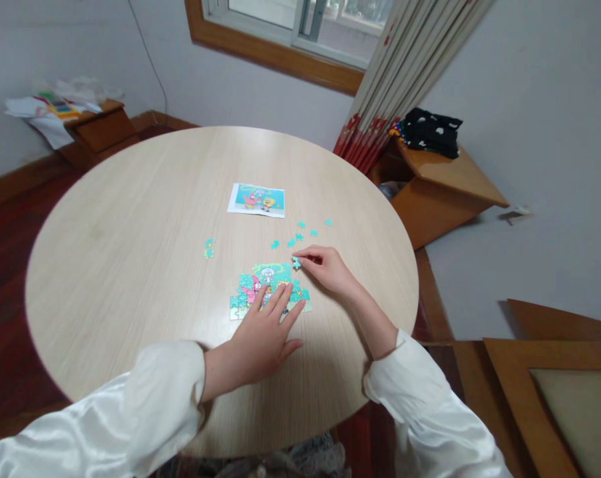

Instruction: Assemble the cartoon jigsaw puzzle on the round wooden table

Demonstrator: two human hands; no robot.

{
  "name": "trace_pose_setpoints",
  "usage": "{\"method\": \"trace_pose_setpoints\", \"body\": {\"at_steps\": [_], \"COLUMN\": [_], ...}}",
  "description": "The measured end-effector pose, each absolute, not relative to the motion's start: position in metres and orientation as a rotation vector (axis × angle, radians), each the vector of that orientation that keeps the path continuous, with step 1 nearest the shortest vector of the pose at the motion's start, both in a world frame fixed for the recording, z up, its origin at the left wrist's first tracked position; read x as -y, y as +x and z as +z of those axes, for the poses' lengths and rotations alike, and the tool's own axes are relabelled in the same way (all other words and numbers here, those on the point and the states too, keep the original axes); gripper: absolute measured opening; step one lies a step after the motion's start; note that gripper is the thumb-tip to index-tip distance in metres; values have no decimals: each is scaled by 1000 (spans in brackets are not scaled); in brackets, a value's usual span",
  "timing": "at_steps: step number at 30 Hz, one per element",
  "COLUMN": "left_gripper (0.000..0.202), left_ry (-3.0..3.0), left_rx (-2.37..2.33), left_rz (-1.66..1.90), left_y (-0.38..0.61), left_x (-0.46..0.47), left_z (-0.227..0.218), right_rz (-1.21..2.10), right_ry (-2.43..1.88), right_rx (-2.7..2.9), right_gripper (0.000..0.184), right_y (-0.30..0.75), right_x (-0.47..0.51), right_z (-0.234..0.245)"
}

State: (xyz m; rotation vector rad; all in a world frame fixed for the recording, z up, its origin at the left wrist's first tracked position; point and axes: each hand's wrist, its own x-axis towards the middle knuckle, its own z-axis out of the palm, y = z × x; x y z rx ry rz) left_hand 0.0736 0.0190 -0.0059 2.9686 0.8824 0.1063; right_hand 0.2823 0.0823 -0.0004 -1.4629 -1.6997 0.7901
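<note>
A partly joined jigsaw puzzle with cartoon figures on a turquoise ground lies on the round table. My left hand rests open with its fingers spread over the lower part of it, hiding some of the picture. Between the thumb and fingertips of my right hand is a turquoise puzzle piece, at the upper right edge of the joined part. Several loose puzzle pieces are scattered just beyond that hand. To the left, a few more puzzle pieces lie close together.
Behind the puzzle lies a printed reference picture on white paper. The pale wooden table is round. A wooden cabinet with black patterned cloth stands at the right, a chair at the lower right, and a small cabinet at the far left.
</note>
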Motion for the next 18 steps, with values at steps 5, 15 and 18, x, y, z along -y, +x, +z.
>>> {"method": "trace_pose_setpoints", "body": {"at_steps": [5, 15, 18], "left_gripper": [59, 47, 46], "left_ry": [2957, 2942, 2915], "left_rx": [-873, -896, -908], "left_rz": [111, 184, 180], "left_y": [74, 76, 76], "left_x": [-21, -24, -25], "left_z": [-4, -2, -2], "right_rz": [771, 571, 422], "right_ry": [-1500, -1623, -1665], "right_rx": [1377, 1417, 1503], "right_gripper": [23, 19, 18], "right_y": [318, 341, 342], "right_x": [-90, -105, -108], "right_z": [-1, -23, -27]}}
